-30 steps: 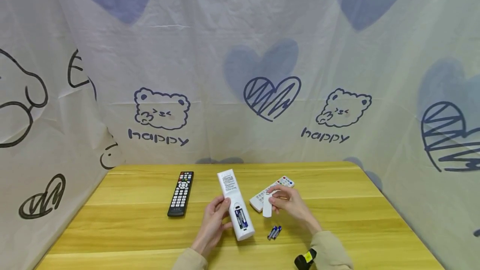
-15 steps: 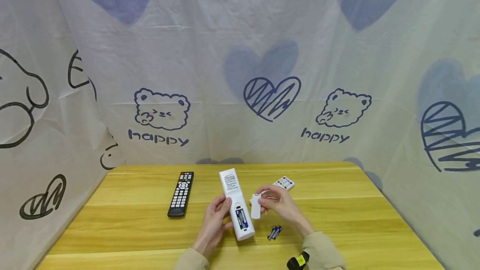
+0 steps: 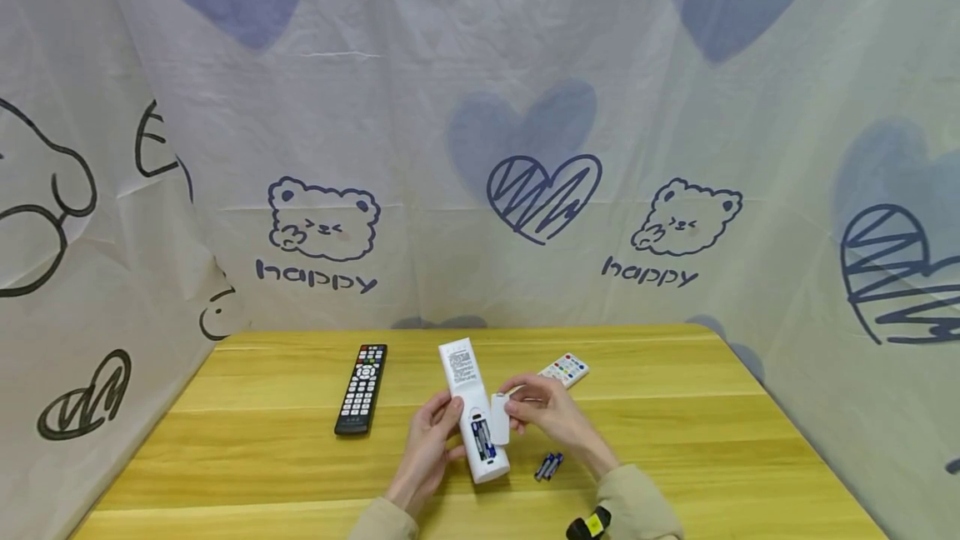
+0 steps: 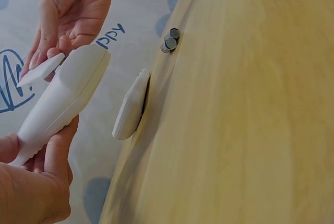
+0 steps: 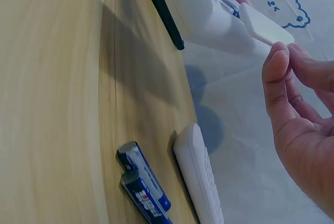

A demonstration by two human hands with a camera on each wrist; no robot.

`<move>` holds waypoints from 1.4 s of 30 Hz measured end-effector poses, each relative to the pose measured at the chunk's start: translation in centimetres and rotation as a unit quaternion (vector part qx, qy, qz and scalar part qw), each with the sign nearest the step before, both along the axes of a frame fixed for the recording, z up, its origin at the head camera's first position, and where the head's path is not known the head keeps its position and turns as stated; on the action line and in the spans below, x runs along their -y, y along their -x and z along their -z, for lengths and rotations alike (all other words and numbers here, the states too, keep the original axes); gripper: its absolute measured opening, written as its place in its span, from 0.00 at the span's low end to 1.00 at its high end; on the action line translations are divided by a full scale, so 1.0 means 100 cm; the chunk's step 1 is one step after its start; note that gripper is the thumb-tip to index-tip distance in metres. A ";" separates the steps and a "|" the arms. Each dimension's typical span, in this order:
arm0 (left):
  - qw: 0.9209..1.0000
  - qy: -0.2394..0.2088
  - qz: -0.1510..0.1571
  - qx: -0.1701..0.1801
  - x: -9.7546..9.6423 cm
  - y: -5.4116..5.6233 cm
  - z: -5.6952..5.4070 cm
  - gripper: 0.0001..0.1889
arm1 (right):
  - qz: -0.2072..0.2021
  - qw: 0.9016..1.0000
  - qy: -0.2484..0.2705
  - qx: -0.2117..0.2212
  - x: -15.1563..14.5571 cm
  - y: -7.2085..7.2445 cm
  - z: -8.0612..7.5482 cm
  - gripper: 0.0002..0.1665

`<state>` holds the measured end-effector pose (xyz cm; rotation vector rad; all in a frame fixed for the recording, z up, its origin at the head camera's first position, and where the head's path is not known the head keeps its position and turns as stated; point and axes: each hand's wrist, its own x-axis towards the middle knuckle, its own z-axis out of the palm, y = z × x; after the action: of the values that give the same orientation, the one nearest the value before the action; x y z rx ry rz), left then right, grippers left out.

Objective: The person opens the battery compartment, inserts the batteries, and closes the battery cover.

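My left hand (image 3: pixel 429 438) grips a white remote control (image 3: pixel 462 382), its back turned up and its battery compartment uncovered. Batteries (image 3: pixel 483 437) lie inside that compartment. Between thumb and fingers, my right hand (image 3: pixel 553 415) pinches a small white battery cover (image 3: pixel 500 419), which overlaps the compartment's right edge in the head view. In the right wrist view the cover (image 5: pixel 266 25) slants close beside the held remote (image 5: pixel 193 10). The left wrist view shows the held remote (image 4: pixel 68 93) raised above the table, with the left fingers wrapped around its lower part.
Loose batteries (image 3: pixel 548 466) lie on the wooden table (image 3: pixel 247 440) below my right hand. Behind that hand is a second white remote (image 3: pixel 567 368), partly covered by it. A black remote (image 3: pixel 362 390) lies at the left. A printed cloth (image 3: pixel 435 107) hangs behind the table.
My right hand has moved left with the battery cover, from over the second white remote to the held remote's compartment. The left hand and its remote have barely shifted.
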<state>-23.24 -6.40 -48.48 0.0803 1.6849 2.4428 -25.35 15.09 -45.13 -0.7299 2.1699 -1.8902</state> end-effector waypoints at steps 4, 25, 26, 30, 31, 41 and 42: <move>1.000 0.001 0.002 -0.003 0.000 -0.001 0.001 0.31 | -0.002 1.000 -0.004 0.004 0.004 -0.001 0.000 0.18; 1.000 -0.001 0.005 -0.001 -0.001 -0.001 0.000 0.31 | -0.004 1.000 -0.024 -0.016 0.020 -0.004 0.002 0.16; 1.000 0.000 0.004 -0.002 -0.001 -0.001 0.000 0.30 | -0.004 1.000 -0.026 -0.016 0.020 -0.004 0.002 0.16; 1.000 0.001 0.004 -0.003 -0.001 -0.001 0.000 0.30 | -0.004 0.999 -0.035 -0.023 0.021 -0.005 0.003 0.15; 1.000 0.002 0.005 -0.003 -0.001 -0.001 0.000 0.30 | -0.005 0.999 -0.037 -0.026 0.021 -0.006 0.003 0.15; 1.000 0.006 0.013 -0.002 0.000 -0.002 0.000 0.32 | -0.003 0.998 -0.044 -0.040 0.022 -0.009 0.003 0.14; 1.000 0.007 0.013 -0.001 -0.001 -0.003 0.000 0.32 | -0.003 0.998 -0.045 -0.041 0.022 -0.010 0.004 0.14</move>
<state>-22.98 -6.35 -48.50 0.1021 1.6910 2.4139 -24.37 12.91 -45.51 -0.8081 2.2824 -1.7757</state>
